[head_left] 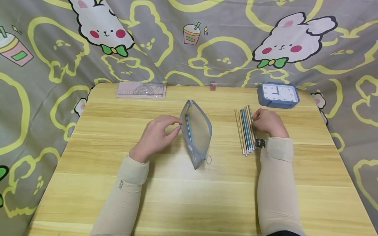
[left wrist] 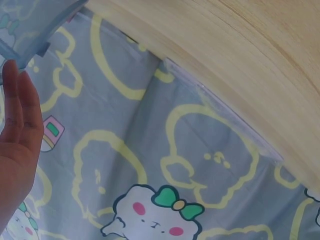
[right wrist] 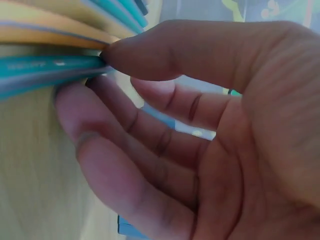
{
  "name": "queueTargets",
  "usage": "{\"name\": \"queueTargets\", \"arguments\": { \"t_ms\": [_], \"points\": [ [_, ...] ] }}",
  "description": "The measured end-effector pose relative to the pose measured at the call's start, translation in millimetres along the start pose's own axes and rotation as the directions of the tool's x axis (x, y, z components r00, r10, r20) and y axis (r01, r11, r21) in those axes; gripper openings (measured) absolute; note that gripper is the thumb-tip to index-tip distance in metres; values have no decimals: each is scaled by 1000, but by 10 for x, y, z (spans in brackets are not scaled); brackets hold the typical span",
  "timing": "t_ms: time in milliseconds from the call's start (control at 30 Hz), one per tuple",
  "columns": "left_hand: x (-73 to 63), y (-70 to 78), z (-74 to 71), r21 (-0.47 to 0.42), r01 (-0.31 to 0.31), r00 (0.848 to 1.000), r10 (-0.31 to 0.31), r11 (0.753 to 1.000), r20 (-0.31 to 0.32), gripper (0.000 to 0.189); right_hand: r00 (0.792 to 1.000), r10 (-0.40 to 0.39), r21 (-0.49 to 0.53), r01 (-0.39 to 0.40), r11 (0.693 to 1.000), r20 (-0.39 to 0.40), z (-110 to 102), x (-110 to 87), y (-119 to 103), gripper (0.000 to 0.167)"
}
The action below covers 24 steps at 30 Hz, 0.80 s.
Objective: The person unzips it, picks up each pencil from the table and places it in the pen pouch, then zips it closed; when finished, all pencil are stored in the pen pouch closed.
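A translucent grey-blue zip pencil pouch [head_left: 201, 131] stands with its mouth spread, a blue pencil [head_left: 189, 128] inside. My left hand [head_left: 157, 134] pinches the pouch's left rim between thumb and fingertips. In the left wrist view, the fingers of that hand [left wrist: 21, 117] meet the pouch [left wrist: 37, 25]; the thumb is hidden. To the right lies a row of gold and blue pencils [head_left: 244, 131], side by side. At its right edge my right hand [head_left: 269, 121] pinches a teal pencil [right wrist: 45, 72] near one end, thumb above and fingers below, as the right wrist view shows.
Behind the right hand stands a blue alarm clock [head_left: 278, 95]. A pink ruler set with a protractor [head_left: 141, 90] lies at the back left. By the back edge of the wooden table [head_left: 189, 203] sits a small pink piece [head_left: 213, 86]. A patterned curtain [head_left: 165, 39] hangs behind.
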<state>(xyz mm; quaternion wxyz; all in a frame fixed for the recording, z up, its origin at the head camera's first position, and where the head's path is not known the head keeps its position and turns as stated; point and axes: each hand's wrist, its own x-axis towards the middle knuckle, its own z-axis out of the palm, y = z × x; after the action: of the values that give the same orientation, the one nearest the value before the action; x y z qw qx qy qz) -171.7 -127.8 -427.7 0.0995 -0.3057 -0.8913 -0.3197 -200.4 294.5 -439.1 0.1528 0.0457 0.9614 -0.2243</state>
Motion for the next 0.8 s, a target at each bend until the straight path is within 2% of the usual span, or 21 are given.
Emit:
{"name": "queueTargets", "arguments": {
  "t_ms": [67, 200, 267, 433, 500, 567, 667, 800],
  "points": [
    [-1, -2, 1, 2, 1, 1000, -1, 1000, 1, 18, 1000, 19, -10, -19, 1000, -14, 9, 2, -9, 15],
    [-4, -5, 2, 5, 2, 1000, -2, 1000, 1, 18, 998, 53, -24, -54, 998, -22, 10, -15, -32, 33],
    [-5, -4, -1, 4, 2, 1000, -2, 1000, -1, 18, 998, 55, -13, -55, 998, -22, -16, -39, -52, 37],
    [-3, -6, -5, -2, 0, 1000, 0, 1000, 1, 18, 998, 55, 81, -52, 995, -41, -154, -177, -193, 22],
    [-2, -6, -6, -4, 0, 1000, 0, 1000, 3, 18, 996, 54, 122, -45, 991, -72, -215, -266, -305, 30],
    [-4, -7, -7, -4, 1, 1000, -1, 1000, 2, 18, 993, 35, 145, -19, 989, -112, -272, -375, -439, 33],
    [-9, -5, -12, -2, 3, 1000, -3, 1000, 2, 18, 984, -8, 171, 39, 985, -177, -342, -550, -636, 29],
    [-15, 0, -21, -3, 3, 1000, -3, 1000, 2, 18, 976, -71, 173, 108, 979, -206, -401, -761, -862, 26]
  ]
}}
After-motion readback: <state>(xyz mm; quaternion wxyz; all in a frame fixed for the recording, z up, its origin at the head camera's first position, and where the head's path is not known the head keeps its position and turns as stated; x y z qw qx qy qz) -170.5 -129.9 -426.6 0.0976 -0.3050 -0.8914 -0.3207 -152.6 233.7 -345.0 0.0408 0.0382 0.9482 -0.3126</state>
